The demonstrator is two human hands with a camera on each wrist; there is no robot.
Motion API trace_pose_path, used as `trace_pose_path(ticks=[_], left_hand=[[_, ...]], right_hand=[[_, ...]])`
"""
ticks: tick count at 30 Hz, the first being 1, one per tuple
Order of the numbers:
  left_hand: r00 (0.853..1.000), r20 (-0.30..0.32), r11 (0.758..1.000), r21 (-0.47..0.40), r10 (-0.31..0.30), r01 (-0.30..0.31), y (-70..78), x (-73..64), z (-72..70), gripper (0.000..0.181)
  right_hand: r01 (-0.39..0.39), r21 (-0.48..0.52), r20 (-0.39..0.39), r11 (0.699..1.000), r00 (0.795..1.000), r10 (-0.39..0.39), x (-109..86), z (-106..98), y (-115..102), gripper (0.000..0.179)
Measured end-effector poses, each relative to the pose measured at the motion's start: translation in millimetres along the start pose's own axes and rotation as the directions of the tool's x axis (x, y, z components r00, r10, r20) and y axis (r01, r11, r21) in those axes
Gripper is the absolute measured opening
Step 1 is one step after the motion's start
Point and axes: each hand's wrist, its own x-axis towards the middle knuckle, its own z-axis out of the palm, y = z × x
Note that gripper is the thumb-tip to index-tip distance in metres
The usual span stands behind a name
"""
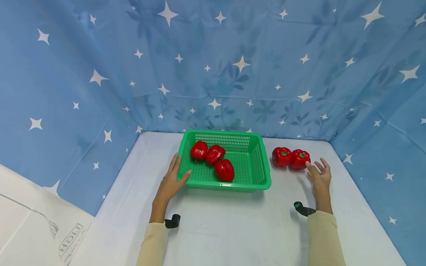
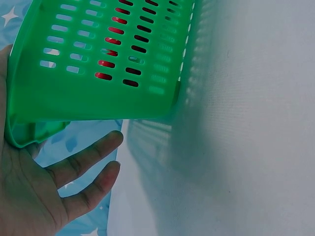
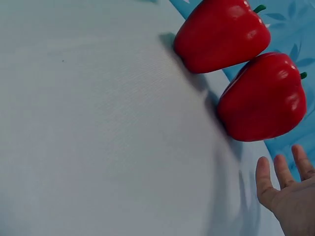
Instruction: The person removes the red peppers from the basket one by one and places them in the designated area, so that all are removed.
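Observation:
A green plastic basket (image 1: 259, 159) stands on the white table with three red bell peppers inside: one at back left (image 1: 199, 150), one in the middle (image 1: 215, 154) and one near the front wall (image 1: 224, 170). My left hand (image 1: 170, 181) rests against the basket's left front corner, its thumb at the rim; in the left wrist view two of its fingers (image 2: 83, 160) stretch out free. To the right of the basket, two more red bell peppers sit side by side, the left one (image 1: 281, 157) touching the right one (image 1: 300, 159). Beside the right one is my right hand (image 1: 320, 179), fingers spread, holding nothing; the right wrist view shows a gap between them.
The white tabletop (image 1: 226, 229) extends in front of the basket. Blue star-patterned curtain (image 1: 213, 74) hangs behind the table and along both sides. Dark wrist mounts sit at the left wrist (image 1: 172, 221) and the right wrist (image 1: 304, 209).

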Motion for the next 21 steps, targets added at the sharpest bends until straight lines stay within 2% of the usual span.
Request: trace_pose_path(ticks=[5, 11, 15, 18, 21], left_hand=[[1.0, 0.0, 1.0, 0.008, 0.006, -0.006, -0.3, 0.8, 0.5, 0.084], [1.0, -0.006, 1.0, 0.0, -0.005, 0.005, 0.0, -0.3, 0.1, 0.083], [1.0, -0.008, 1.0, 0.001, -0.013, 0.013, -0.1, -0.3, 0.5, 0.083], [1.0, -0.007, 1.0, 0.003, -0.008, 0.008, -0.2, -0.1, 0.7, 0.083], [1.0, -0.01, 1.0, 0.0, -0.006, 0.006, -0.2, -0.1, 1.1, 0.083]], right_hand=[[0.046, 0.031, -0.028, 0.998, 0.999, -0.046, -3.4, 0, -10, 0.082], [0.167, 0.043, -0.069, 0.985, 0.984, -0.164, -5.0, 4, -25, 0.077], [0.268, 0.027, -0.096, 0.963, 0.96, -0.264, -6.8, 11, -36, 0.074], [0.356, 0.041, -0.103, 0.933, 0.931, -0.351, -12.6, 19, -46, 0.071], [0.438, 0.074, -0.078, 0.896, 0.898, -0.433, -20.3, 29, -57, 0.069]])
